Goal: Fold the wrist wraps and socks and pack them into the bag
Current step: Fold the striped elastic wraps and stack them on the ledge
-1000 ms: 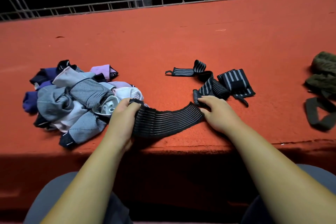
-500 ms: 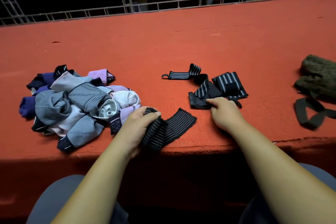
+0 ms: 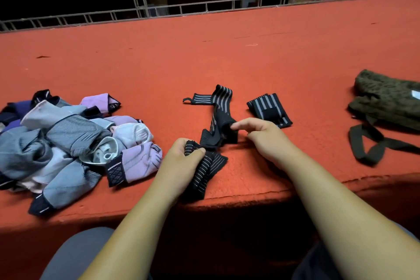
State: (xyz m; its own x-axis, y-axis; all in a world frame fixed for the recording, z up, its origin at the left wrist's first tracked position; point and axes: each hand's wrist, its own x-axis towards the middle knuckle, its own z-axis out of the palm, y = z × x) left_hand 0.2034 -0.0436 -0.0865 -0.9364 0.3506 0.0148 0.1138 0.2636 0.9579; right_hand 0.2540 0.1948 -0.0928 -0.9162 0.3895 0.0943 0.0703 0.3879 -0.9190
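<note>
Since the head camera gives the only view, all that follows comes from it: your left hand (image 3: 181, 161) has its fingers curled around a bunched wrist wrap (image 3: 205, 170), whose lower part hangs over the front edge (image 3: 261, 194) of the red table (image 3: 250, 63). Your right hand (image 3: 268, 138) pinches, with thumb and forefinger, the dark end of a loose wrap (image 3: 221, 100) that runs away from you. I cannot tell if these two pieces are one strip or two. To make the fold well, I think you should first bring the hanging part back onto the table and lay the strip flat with its stripes straight. Then fold end to end and press each fold before you release it, because a bunched elastic band likes to spring open. One folded wrap (image 3: 270, 109) lies just beside your right hand, on its far side, and it can serve as a model. For the room: the pile of socks (image 3: 75, 141) is near your left hand, so do not sweep to that side. Beyond the wraps the red surface reaches far back, which gives space to stretch the strip. The bag (image 3: 386, 100) lies well apart at the right, with its strap (image 3: 366, 145) near the front edge. The way to it passes the folded wrap, so lift and do not drag.
</note>
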